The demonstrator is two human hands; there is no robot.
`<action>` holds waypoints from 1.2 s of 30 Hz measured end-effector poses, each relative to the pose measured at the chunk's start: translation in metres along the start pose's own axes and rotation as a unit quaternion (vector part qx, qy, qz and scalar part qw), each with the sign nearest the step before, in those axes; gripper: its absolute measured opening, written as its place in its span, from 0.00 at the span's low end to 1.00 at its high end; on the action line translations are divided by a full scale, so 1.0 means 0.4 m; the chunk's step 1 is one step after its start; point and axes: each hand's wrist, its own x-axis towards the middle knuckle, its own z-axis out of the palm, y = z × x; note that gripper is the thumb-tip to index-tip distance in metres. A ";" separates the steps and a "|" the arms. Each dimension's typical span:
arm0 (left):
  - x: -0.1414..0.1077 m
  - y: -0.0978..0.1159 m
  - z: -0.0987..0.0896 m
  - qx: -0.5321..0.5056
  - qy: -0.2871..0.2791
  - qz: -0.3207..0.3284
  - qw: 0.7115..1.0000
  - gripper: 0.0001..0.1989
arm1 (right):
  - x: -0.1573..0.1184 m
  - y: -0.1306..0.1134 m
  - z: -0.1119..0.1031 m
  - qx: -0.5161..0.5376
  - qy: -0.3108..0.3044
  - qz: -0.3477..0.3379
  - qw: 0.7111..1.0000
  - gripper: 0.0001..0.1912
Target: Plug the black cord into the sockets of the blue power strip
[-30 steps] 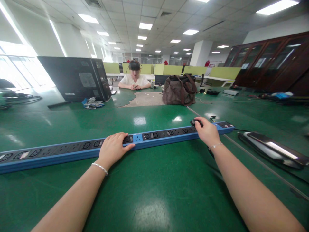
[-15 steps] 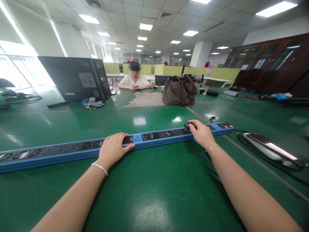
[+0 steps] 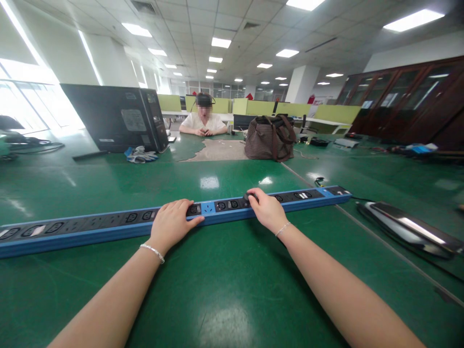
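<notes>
A long blue power strip point(image 3: 224, 215) with a black socket face lies across the green table, slightly aslant. My left hand point(image 3: 171, 222) grips it left of the middle, fingers over the top and thumb along the near side by a blue socket. In my right hand point(image 3: 268, 212) a small black plug point(image 3: 250, 196) is pinched between thumb and fingers, right at the strip's socket face. Whether its pins sit in a socket is hidden, and most of its cord is behind my wrist.
A black computer case point(image 3: 116, 118) stands at the back left, with gloves point(image 3: 140, 154) beside it. A brown bag point(image 3: 268, 140) is farther back. Across the table sits a person point(image 3: 203, 121). On the right lies a black and silver device point(image 3: 409, 227) with a cable.
My right hand has moved left along the power strip with the plug, uncovering sockets on the right. My left hand stays in its place on the strip.
</notes>
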 end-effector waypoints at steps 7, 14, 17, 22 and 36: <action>0.000 -0.002 0.004 0.001 0.005 0.004 1.000 0.27 | 0.000 -0.002 0.003 -0.031 -0.001 0.008 0.999 0.19; 0.002 0.001 0.000 -0.007 0.002 0.002 1.000 0.27 | -0.012 -0.033 0.002 -0.093 0.002 0.035 0.995 0.19; 0.002 0.000 0.001 -0.008 0.000 -0.002 1.000 0.27 | -0.015 -0.052 0.001 -0.130 0.001 0.042 0.991 0.19; 0.001 -0.001 0.002 -0.020 0.001 -0.004 1.000 0.27 | -0.014 -0.074 -0.006 -0.168 -0.013 0.042 0.985 0.19; 0.001 0.000 -0.001 -0.026 -0.001 -0.004 1.000 0.27 | 0.057 -0.068 -0.046 -0.134 -0.113 0.017 0.984 0.15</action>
